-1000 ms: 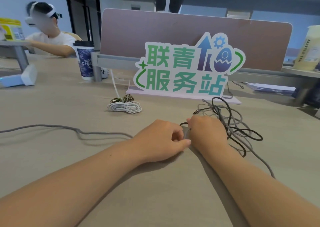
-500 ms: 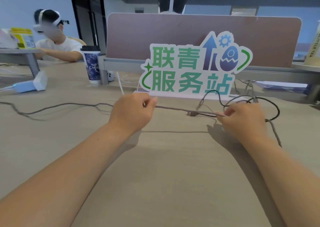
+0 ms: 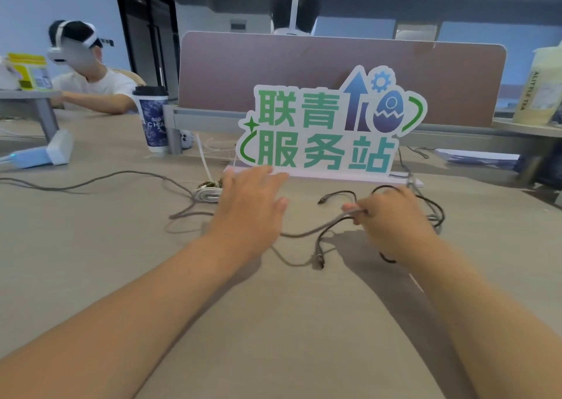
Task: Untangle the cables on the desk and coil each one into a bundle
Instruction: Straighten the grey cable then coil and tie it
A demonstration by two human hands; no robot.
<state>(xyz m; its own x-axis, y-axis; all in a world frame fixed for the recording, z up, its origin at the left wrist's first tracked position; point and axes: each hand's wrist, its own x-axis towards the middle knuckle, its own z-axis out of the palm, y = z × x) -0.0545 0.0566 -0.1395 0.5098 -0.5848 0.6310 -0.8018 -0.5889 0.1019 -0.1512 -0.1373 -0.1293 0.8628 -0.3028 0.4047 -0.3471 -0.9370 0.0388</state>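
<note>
Left hand (image 3: 252,204) released, now spread; right hand (image 3: 392,219) pinches grey cable (image 3: 319,228).

The table (image 3: 91,277) looks like matt, pale wood-grain laminate. The grey cable (image 3: 313,230) seems braided and dull; the black cable (image 3: 337,192) is smooth, with metal plugs. The sign (image 3: 331,131) is flat printed board, and the far-left paper cup (image 3: 153,121) has a black plastic lid.
</note>
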